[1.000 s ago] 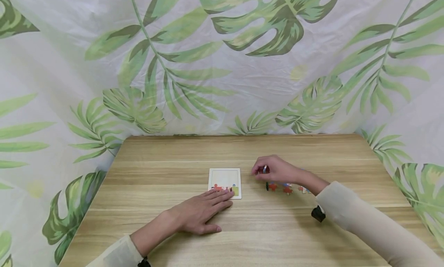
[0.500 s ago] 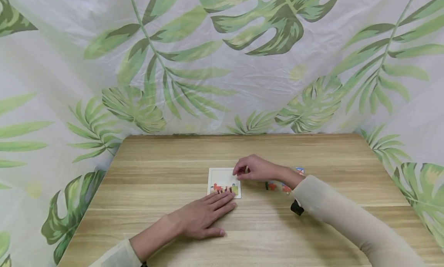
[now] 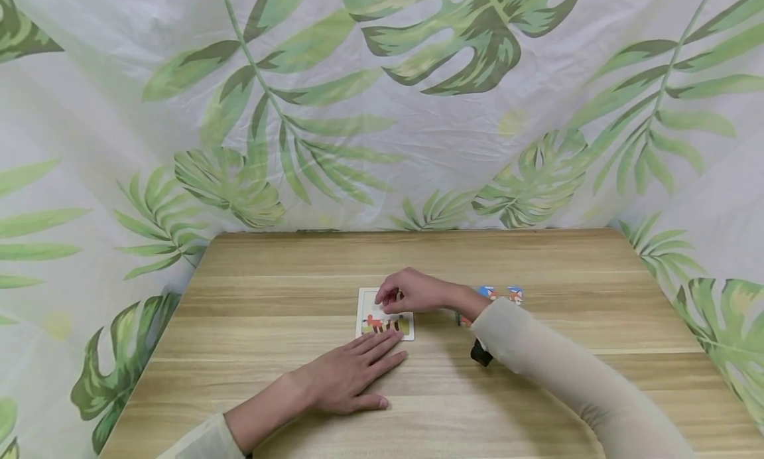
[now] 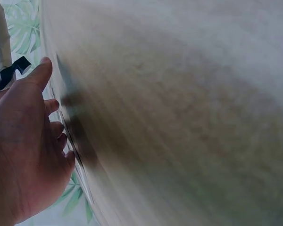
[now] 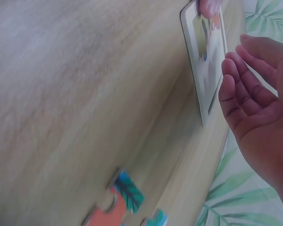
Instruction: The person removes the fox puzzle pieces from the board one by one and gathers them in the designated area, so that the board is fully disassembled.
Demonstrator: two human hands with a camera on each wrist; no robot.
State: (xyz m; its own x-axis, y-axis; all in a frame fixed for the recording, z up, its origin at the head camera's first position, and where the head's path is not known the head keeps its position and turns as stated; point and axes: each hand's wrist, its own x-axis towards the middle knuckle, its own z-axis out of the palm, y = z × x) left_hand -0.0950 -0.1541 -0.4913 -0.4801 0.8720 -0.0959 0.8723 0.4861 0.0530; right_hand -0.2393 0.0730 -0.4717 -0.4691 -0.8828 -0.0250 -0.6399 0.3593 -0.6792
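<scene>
A small puzzle board (image 3: 360, 313) with a white rim lies near the middle of the table. Joined pieces with an orange, striped picture (image 3: 376, 323) fill its near part. Flat and spread, my left hand (image 3: 352, 376) rests its fingertips on the board's near edge. Over the board's far part is my right hand (image 3: 414, 292), thumb and fingers brought together in a pinch. The puzzle piece it carries is mostly hidden by the fingers. In the right wrist view that hand (image 5: 259, 94) is curled beside the board (image 5: 190, 52).
Several loose puzzle pieces (image 3: 515, 294) lie right of the board, partly covered by the right forearm. Two of them, an orange and green piece (image 5: 129, 190) and a blue-green piece (image 5: 156, 218), show in the right wrist view. A leaf-print cloth (image 3: 334, 114) hangs behind the wooden table (image 3: 286, 260).
My right hand has moved left from beside the loose pieces to over the board, carrying a puzzle piece. My left hand has stayed almost still at the board's near edge.
</scene>
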